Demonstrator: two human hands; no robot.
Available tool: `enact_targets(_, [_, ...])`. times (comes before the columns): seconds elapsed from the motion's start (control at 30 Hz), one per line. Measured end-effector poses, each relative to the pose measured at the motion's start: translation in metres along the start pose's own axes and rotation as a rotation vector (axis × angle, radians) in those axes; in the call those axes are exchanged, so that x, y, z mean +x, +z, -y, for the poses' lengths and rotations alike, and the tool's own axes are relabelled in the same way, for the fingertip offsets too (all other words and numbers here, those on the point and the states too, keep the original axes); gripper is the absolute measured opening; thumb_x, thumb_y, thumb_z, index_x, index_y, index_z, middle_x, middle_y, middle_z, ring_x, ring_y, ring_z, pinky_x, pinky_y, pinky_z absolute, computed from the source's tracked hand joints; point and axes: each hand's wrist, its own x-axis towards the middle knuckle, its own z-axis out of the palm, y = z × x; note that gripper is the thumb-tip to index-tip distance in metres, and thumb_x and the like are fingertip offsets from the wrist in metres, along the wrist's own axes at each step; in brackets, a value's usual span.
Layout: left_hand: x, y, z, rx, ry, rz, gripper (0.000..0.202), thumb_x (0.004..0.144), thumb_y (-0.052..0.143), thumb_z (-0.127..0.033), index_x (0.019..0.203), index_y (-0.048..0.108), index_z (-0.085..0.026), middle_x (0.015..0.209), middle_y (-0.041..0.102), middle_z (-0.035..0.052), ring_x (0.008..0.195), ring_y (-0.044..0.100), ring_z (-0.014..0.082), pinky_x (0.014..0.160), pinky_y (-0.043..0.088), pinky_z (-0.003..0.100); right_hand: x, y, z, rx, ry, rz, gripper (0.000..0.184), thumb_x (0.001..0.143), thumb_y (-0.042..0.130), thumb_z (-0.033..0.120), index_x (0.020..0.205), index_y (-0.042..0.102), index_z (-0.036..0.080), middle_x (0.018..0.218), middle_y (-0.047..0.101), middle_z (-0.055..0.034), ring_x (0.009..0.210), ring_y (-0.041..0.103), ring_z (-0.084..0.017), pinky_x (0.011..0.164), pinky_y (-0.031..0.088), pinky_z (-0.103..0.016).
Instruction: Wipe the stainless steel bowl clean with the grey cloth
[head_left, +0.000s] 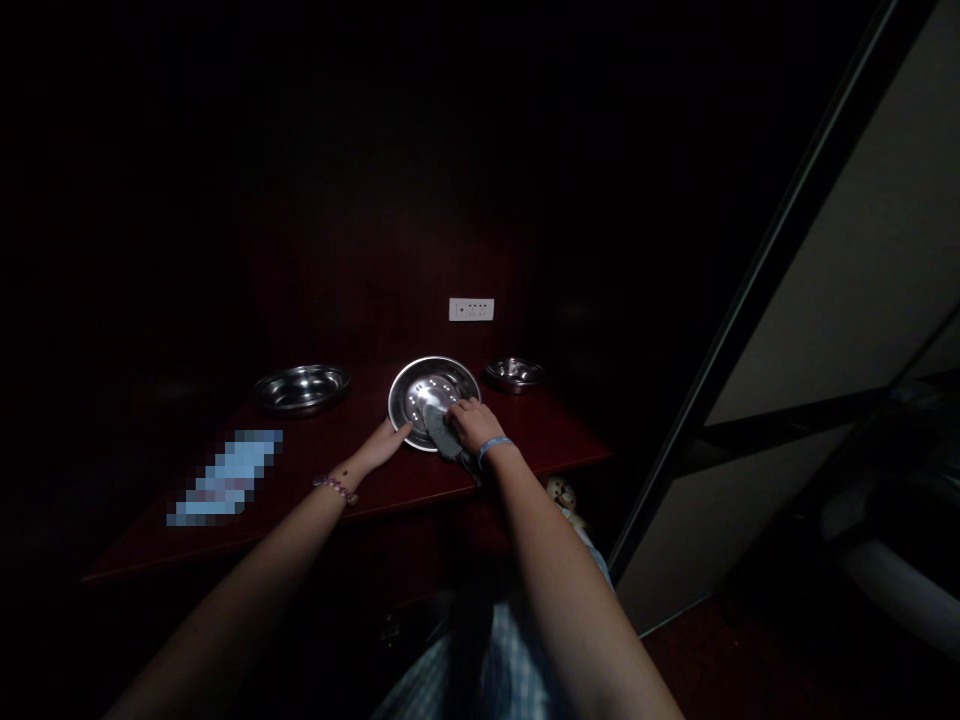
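Observation:
A shiny metal plate [409, 385] with a raised rim is tilted up toward me over the dark red desk. My left hand [386, 442] grips its lower left rim, thumb over the edge. In my right hand [474, 424] is a grey cloth [444, 436], pressed against the inside of the plate at its lower right. The cloth's end hangs over the rim. Part of the plate's lower right is hidden behind the cloth and my right hand.
One metal dish [301, 390] stands at the left on the desk [360, 400], and a smaller one [514, 374] at the right. A blurred-out blue flat item [229, 480] lies front left. A white socket panel [472, 310] is on the back wall.

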Motion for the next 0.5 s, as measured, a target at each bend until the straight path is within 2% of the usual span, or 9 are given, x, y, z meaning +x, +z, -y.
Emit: enact_targets(0.5, [0.0025, 0.0019, 0.0062, 0.012, 0.012, -0.014, 0.061, 0.084, 0.053, -0.055, 0.128, 0.058, -0.012, 0.138, 0.062, 0.0173, 0.133, 0.053, 0.0332, 0.118, 0.031, 0.051, 0.0023, 0.0013, -0.0013, -0.012, 0.024, 0.007, 0.032, 0.093, 0.045, 0.011, 0.117, 0.065, 0.018, 0.119, 0.064, -0.0135, 0.113, 0.051, -0.024, 0.093, 0.042, -0.035])
